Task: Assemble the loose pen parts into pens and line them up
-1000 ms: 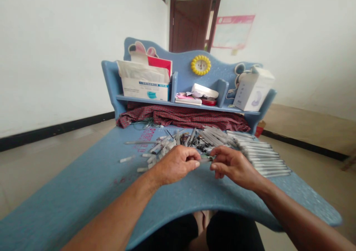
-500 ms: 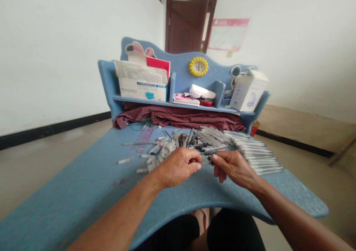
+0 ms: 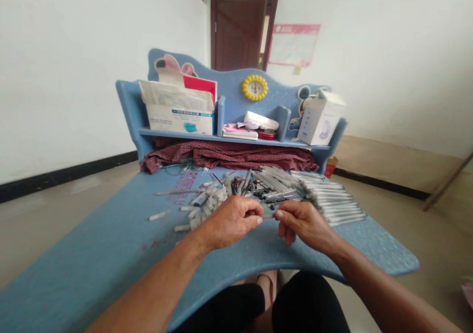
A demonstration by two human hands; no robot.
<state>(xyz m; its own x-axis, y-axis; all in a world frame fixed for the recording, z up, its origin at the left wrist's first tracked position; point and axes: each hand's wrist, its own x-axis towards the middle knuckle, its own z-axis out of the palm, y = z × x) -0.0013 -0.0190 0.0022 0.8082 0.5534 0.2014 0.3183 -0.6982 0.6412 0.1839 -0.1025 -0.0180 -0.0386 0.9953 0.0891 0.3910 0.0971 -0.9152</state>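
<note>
Between my two hands lies a short visible stretch of a translucent pen (image 3: 269, 216); the rest is covered by fingers. My left hand (image 3: 234, 220) pinches one end between thumb and forefinger. On the other end, the thumb and fingers of my right hand (image 3: 305, 223) are closed. Just beyond the left hand is a heap of whitish pen caps (image 3: 209, 202). Clear pen barrels (image 3: 275, 179) and dark thin parts (image 3: 240, 183) are piled behind the hands. A row of pens (image 3: 342, 204) lies side by side to the right.
The blue desk (image 3: 111, 244) curves inward at my lap. At its back, a shelf holds a mask box (image 3: 177, 118), papers (image 3: 240, 134), a red tin (image 3: 266, 135) and a white box (image 3: 320, 121). Checked cloth (image 3: 236, 155) is bunched beneath. One loose cap (image 3: 158, 216) lies left.
The view has shifted slightly, so the desk appears further left. Both hands keep their hold on the pen, with little visible movement between them.
</note>
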